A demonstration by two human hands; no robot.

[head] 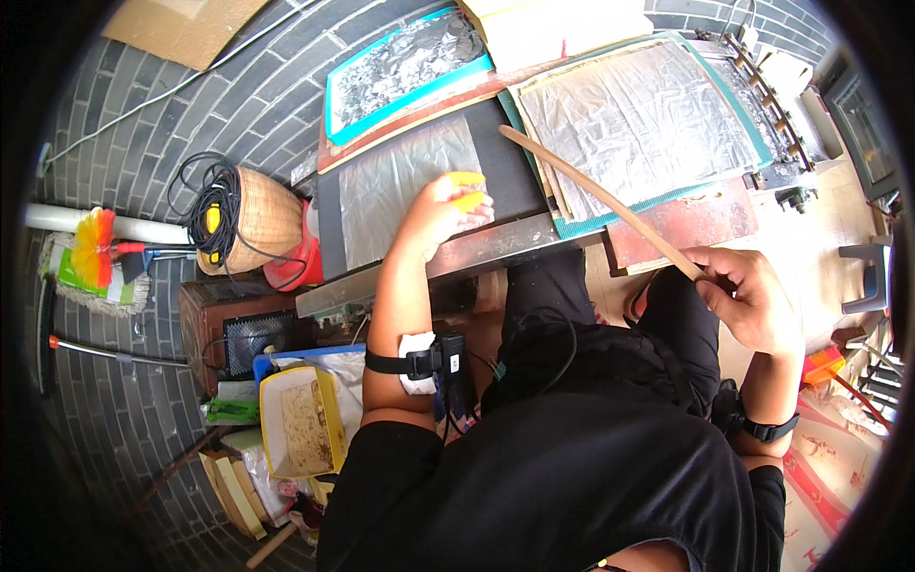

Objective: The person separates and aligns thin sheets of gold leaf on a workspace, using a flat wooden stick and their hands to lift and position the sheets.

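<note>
My right hand grips the lower end of a long, thin wooden stick. The stick slants up and left across the front of a stack of sheets, its far tip above a dark board. Orange finger covers show on my left hand, whose fingers are slightly curled with nothing seen in them. Beneath that hand, a thin, crinkled, translucent sheet lies on the dark board; whether the fingers touch it is hard to tell. A larger crinkled silvery sheet tops the stack on a green mat.
Behind the board stands a blue-rimmed tray of dark and pale flakes. A metal strip edges the bench. To the left are a woven basket with coiled black cable and a yellow bin. A red-brown board sits at right.
</note>
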